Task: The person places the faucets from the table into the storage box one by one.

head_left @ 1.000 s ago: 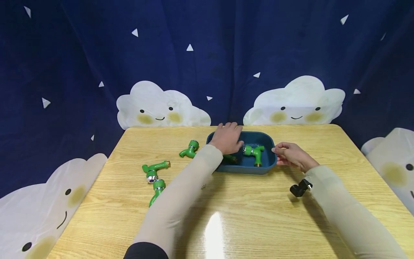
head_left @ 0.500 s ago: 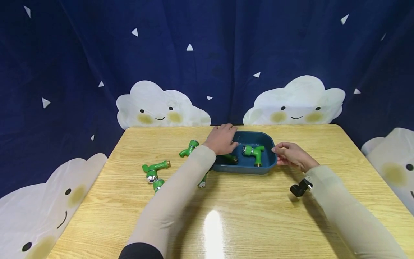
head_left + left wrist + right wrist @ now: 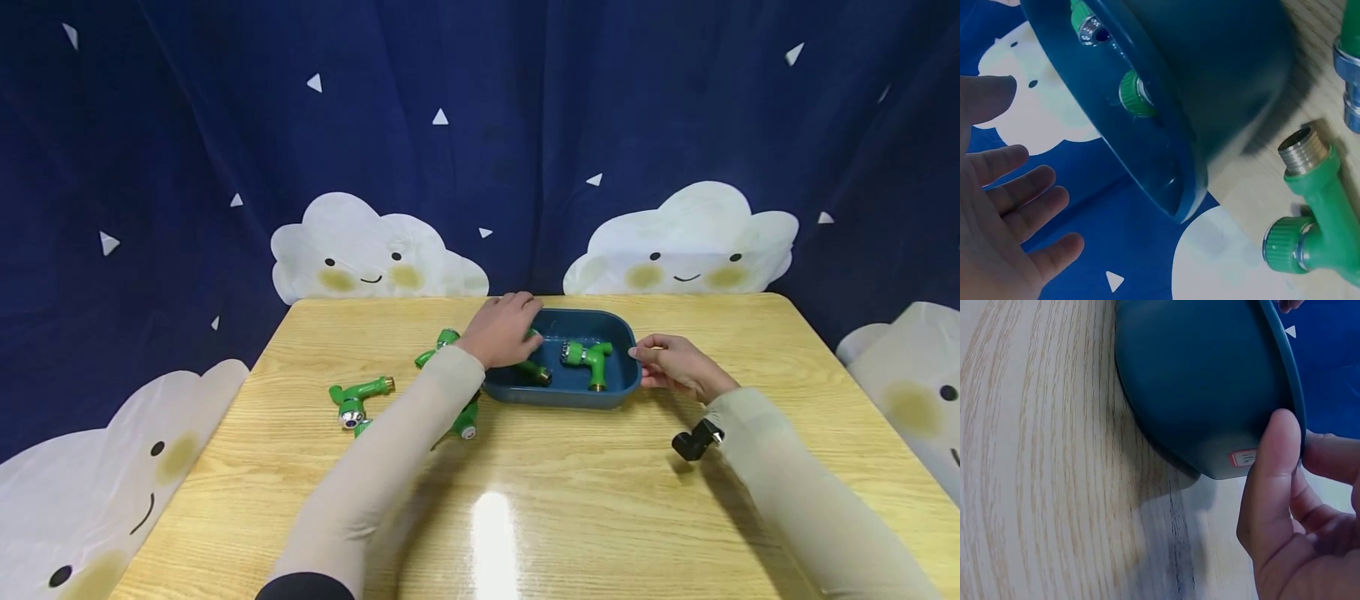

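Observation:
A dark blue plastic bin (image 3: 558, 398) stands toward the back of the table. Inside it lie a green faucet (image 3: 597, 363) on the right and another green faucet (image 3: 536, 372), partly covered by my left hand (image 3: 504, 330). That hand is over the bin's left end; in the left wrist view its fingers (image 3: 1029, 187) are spread and relaxed, holding nothing, apart from the rim. At the opposite end, my right hand (image 3: 678, 363) pinches the bin's rim, thumb outside and fingers inside, as the right wrist view shows.
More green faucets lie on the table left of the bin: one far left (image 3: 362, 397), one behind the left forearm (image 3: 447, 337) and one partly hidden under it (image 3: 467, 421). A black wrist device (image 3: 697, 439) sticks out from the right sleeve. A blue curtain (image 3: 517, 150) hangs behind the table.
My left hand has moved left across the bin, uncovering more of its inside. The forearm now bares a faucet near the bin's front left. My right hand stays on the rim.

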`<state>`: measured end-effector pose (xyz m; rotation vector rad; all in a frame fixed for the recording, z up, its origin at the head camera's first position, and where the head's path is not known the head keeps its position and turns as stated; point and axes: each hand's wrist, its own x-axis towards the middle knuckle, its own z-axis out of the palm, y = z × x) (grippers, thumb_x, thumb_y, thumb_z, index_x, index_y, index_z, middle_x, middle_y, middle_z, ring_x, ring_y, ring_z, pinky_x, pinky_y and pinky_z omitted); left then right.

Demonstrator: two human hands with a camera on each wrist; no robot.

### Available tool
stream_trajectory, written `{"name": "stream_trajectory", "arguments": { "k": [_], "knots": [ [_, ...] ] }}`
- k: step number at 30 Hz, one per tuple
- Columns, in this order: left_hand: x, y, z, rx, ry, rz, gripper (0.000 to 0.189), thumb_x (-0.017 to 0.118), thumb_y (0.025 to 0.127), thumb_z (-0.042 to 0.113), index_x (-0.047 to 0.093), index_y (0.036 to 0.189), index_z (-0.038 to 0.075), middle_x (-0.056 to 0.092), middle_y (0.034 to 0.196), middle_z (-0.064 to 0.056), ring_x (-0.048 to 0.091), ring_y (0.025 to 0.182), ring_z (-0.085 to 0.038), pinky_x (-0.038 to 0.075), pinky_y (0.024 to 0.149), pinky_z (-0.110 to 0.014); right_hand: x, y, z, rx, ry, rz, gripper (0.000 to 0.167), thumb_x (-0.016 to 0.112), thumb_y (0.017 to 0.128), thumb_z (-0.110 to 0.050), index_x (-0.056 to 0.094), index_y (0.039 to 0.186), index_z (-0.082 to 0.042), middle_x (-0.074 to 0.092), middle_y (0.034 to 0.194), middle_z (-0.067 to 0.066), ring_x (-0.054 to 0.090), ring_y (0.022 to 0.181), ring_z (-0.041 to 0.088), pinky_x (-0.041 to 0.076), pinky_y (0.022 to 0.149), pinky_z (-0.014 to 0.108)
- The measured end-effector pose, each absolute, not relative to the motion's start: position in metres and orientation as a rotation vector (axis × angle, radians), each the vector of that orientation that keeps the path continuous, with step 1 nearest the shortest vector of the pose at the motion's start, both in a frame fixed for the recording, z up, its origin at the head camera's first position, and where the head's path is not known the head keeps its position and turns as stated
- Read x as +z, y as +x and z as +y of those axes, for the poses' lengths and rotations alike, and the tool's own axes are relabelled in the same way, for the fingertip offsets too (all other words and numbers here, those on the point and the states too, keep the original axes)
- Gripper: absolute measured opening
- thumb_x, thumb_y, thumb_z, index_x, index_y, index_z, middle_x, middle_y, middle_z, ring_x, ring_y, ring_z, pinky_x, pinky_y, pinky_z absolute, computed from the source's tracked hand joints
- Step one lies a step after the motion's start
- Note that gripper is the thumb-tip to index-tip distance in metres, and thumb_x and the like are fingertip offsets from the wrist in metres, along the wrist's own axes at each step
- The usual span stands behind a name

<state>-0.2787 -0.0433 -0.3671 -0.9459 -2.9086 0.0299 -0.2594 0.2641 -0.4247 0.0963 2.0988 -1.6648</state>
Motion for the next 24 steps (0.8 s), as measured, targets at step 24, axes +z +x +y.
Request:
{"name": "stream_trajectory", "arguments": {
  "k": [24],
  "knots": [
    [-0.374, -0.218, -0.104, -0.115, -1.152, -2.699, 0.055, 0.058, 0.099, 0.036, 0.048, 0.146, 0.009, 0.053, 0.145, -0.009, 0.052, 0.135, -0.025, 0.047, 0.108, -0.043, -0.424, -0.259, 0.263, -1.645, 0.092, 2.1, 0.028, 0.052, 0.104, -0.023, 0.048, 0.117, 0.001, 0.063, 0.08, -0.004, 0.062, 0.065, 0.003, 0.059, 0.067, 0.022]
  ]
}}
